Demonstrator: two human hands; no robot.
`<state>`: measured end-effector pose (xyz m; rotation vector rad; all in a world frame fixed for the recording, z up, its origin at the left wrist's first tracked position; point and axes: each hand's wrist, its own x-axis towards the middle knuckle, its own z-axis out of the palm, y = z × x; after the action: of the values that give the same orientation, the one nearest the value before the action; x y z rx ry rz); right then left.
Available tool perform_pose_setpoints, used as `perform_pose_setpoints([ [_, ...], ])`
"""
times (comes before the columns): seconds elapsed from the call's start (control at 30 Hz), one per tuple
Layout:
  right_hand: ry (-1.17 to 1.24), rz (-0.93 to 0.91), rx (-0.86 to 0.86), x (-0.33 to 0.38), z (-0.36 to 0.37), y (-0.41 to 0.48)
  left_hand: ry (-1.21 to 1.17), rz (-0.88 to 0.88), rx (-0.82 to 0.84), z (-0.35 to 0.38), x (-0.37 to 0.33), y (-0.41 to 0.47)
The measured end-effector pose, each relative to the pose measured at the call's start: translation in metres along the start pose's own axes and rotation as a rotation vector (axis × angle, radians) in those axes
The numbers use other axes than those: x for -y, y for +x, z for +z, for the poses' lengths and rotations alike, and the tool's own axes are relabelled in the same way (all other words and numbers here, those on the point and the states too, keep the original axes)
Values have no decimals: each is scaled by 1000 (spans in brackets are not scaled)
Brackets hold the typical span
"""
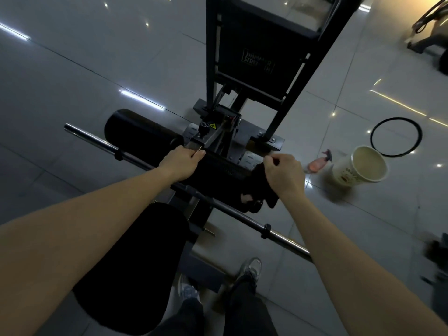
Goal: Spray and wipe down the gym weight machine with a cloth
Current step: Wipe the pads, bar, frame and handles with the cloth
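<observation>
I'm bracing left hand [183, 163] on weight machine [257, 57], fingers curling round metal edge beside roller pad [140, 134], likely steadying it. Right hand [283, 177] gripping dark cloth [261, 187], pressing it at machine's middle, above long bar [97, 139]. Wiping step, I'm guessing. Pink spray bottle [317, 164] lying on floor [72, 69] touching white tub [358, 166], near machine's right side, waiting for next squirt. Black ring [396, 137] lying behind tub. Pale tiles shining, room looking dim.

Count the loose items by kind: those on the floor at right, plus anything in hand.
Spray bottle: 1, on the floor
Bucket: 1, on the floor
Ring: 1, on the floor
Cloth: 1, held by the right hand
Total: 4
The left hand grips only the machine.
</observation>
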<state>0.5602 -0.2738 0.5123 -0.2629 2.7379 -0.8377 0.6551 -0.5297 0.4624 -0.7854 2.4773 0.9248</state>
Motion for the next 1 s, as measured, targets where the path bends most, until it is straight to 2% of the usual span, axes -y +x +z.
perform_pose_setpoints([
  [0.07,-145,-65,98,-13,7,-7,32,100,-36,0,9,-14],
  [0.13,-277,-95,279,-26,25,-18,185,237,-84,3,24,-26],
  [0.23,-347,-84,326,-41,50,-21,386,328,-102,9,40,-28],
  [0.3,-286,-89,341,-46,55,-14,474,320,-140,10,37,-22],
  [0.43,-10,-142,390,-53,45,-2,577,321,-177,7,27,-7],
  [0.5,154,-59,407,-55,40,8,552,309,-138,6,29,-1],
  [0.67,245,45,524,-69,47,40,507,281,-55,-5,19,16],
  [0.8,354,205,607,-70,49,53,493,246,32,-11,11,31],
  [0.9,425,347,646,-68,54,57,462,198,3,-2,5,36],
  [1.0,442,410,602,-63,55,57,455,162,-71,9,2,34],
])
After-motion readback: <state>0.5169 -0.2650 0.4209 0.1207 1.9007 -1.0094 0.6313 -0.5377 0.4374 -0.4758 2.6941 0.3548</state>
